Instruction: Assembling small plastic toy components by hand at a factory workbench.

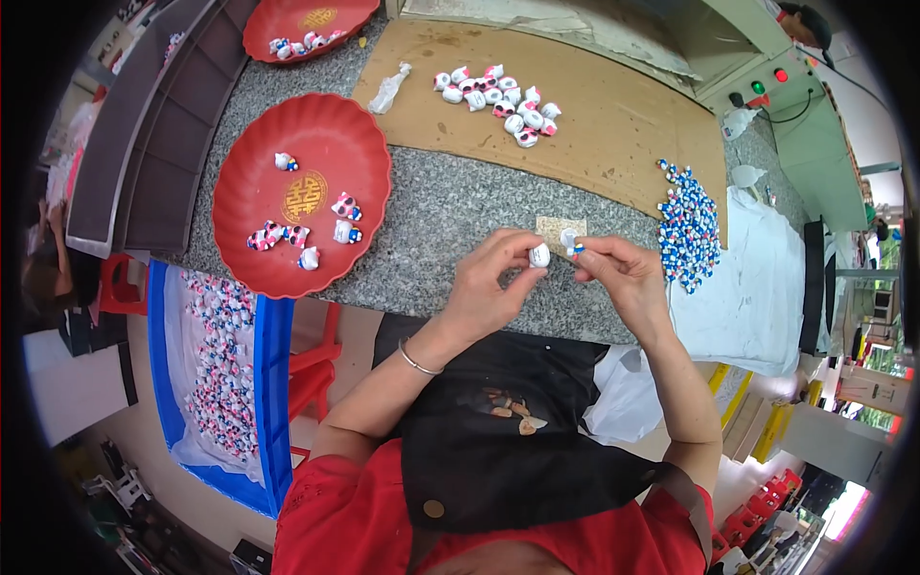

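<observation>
My left hand (492, 280) pinches a small white figurine head (540, 256) between thumb and fingers. Close beside it, my right hand (625, 276) grips a tiny blue-and-white figurine body (577, 248) with a spot of yellow. The two pieces are apart, with a narrow gap between them. Just behind them a small beige pad (550, 226) lies on the grey speckled counter (450, 211). Farther back, several white-and-pink figurine heads (504, 96) sit on a cardboard sheet (594, 144). To the right is a heap of small blue-and-white bodies (688, 230).
A red scalloped plate (249, 206) with several figurines stands at left, another red plate (316, 14) behind it. A blue crate (273, 402) full of figurines is below the counter's left. A crumpled plastic scrap (388, 88) lies on the cardboard. A green machine (805, 144) stands far right.
</observation>
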A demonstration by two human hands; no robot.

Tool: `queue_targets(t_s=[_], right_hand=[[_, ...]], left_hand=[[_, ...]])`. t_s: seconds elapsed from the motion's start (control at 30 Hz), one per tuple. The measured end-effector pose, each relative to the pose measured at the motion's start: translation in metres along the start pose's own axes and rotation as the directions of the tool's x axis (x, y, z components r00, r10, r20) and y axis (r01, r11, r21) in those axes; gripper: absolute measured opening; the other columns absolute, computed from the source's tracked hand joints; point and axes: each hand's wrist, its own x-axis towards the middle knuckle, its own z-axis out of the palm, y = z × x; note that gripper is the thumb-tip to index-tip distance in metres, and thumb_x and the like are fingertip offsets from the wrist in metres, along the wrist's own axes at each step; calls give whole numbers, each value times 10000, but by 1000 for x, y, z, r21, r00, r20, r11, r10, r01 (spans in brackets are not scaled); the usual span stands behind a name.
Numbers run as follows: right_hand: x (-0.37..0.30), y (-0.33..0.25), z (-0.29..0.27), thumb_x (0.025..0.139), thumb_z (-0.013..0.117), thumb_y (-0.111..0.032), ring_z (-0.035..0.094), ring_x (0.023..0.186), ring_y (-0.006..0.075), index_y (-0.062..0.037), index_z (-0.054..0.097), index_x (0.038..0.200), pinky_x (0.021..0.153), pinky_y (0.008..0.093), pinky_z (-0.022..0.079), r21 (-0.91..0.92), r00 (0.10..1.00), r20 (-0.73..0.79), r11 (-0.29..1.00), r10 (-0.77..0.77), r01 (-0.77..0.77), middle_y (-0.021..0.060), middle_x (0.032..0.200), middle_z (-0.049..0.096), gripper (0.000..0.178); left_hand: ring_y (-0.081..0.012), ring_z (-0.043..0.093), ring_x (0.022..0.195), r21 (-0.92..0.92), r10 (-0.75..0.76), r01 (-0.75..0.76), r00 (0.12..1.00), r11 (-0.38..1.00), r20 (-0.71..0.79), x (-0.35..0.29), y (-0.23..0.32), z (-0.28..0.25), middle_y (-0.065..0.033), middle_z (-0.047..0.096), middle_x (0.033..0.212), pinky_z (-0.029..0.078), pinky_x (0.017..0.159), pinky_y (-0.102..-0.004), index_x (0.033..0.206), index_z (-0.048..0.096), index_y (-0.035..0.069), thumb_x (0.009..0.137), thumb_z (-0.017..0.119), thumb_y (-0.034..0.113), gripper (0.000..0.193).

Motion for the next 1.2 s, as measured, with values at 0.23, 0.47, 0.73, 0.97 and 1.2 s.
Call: queue_targets(t_s=[0.23, 0.47, 0.73, 0.97, 1.2], right_hand=[[-18, -8, 2, 887, 619, -21, 636, 753, 113, 14, 678, 1007, 681, 236, 532, 19, 989, 138, 998, 51, -54, 68, 860, 650, 139], [-22, -9, 5, 826, 659, 13, 616, 677, 131, 25, 686, 949, 583, 247, 498, -398, 896, 216, 803, -388, 443, 90, 771, 623, 126], [-10, 1, 7, 841, 644, 15, 601, 665, 122, 3, 695, 1007, 580, 241, 487, -232, 943, 187, 920, -276, 315, 75, 773, 621, 174], [-8, 5, 8, 872, 609, 15, 619, 706, 134, 3, 681, 1032, 606, 245, 508, -284, 924, 194, 882, -331, 376, 81, 811, 626, 177], [-10, 1, 8, 897, 563, 15, 638, 775, 164, 11, 651, 1060, 656, 260, 518, -299, 942, 145, 894, -303, 333, 112, 885, 635, 186]], left_hand=[[-158, 634, 900, -62, -64, 88, 944, 994, 323, 0, 5, -10, -129, 600, 1113, 557, 741, -270, 1179, 602, -19, 854, 606, -59, 328], [-136, 648, 787, -414, -355, 481, 869, 773, 346, -9, 13, 2, -107, 667, 907, 544, 716, -257, 1175, 609, -30, 975, 496, 106, 267], [-136, 656, 825, -528, -399, 633, 771, 566, 497, -4, -7, -5, -117, 666, 985, 552, 728, -249, 1187, 590, -43, 985, 504, 189, 319], [-165, 659, 880, -519, -409, 662, 746, 542, 525, -1, -9, -8, -125, 656, 999, 550, 798, -298, 1197, 571, -55, 997, 472, 193, 334], [-170, 649, 919, -615, -398, 621, 784, 486, 477, -1, -6, -3, -130, 642, 1051, 538, 833, -289, 1242, 525, -46, 1004, 455, 192, 344]])
